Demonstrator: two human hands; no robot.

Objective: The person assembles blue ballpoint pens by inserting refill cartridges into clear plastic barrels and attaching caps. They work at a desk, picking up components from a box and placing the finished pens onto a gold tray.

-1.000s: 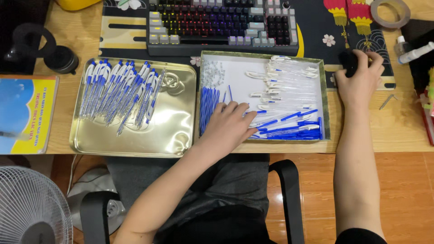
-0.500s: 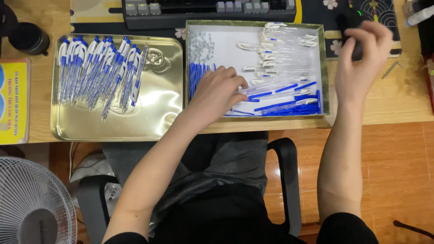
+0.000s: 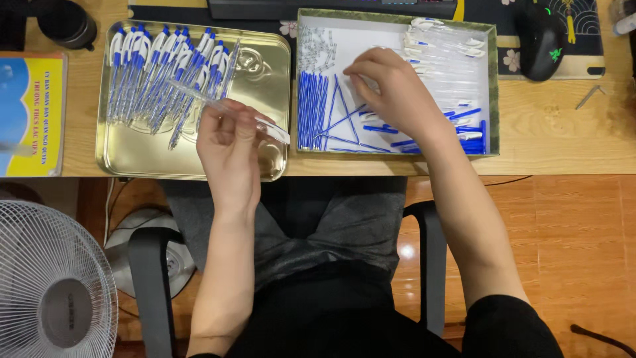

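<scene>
My left hand (image 3: pixel 228 142) grips a clear pen barrel (image 3: pixel 265 124) that slants over the gold metal tray (image 3: pixel 262 69). Several assembled blue-and-white pens (image 3: pixel 156 73) are piled in the tray's left half. My right hand (image 3: pixel 394 93) reaches into the green-rimmed box (image 3: pixel 493 86), fingers curled down onto the parts there. What its fingertips pinch, if anything, is hidden. In the box, blue refills (image 3: pixel 315 109) lie at the left and clear barrels (image 3: pixel 450 56) at the back right. Small clear parts (image 3: pixel 319 43) lie at the back left.
A black mouse (image 3: pixel 540 40) rests on a patterned mat at the back right, a keyboard (image 3: pixel 331 8) behind the box. A yellow-and-blue booklet (image 3: pixel 30 113) and a dark round object (image 3: pixel 63 23) sit left. A white fan (image 3: pixel 50 285) stands beside the chair (image 3: pixel 149 278).
My left hand left the box and now holds a clear barrel over the gold tray. My right hand came off the mouse and moved into the box. The view shifted downward.
</scene>
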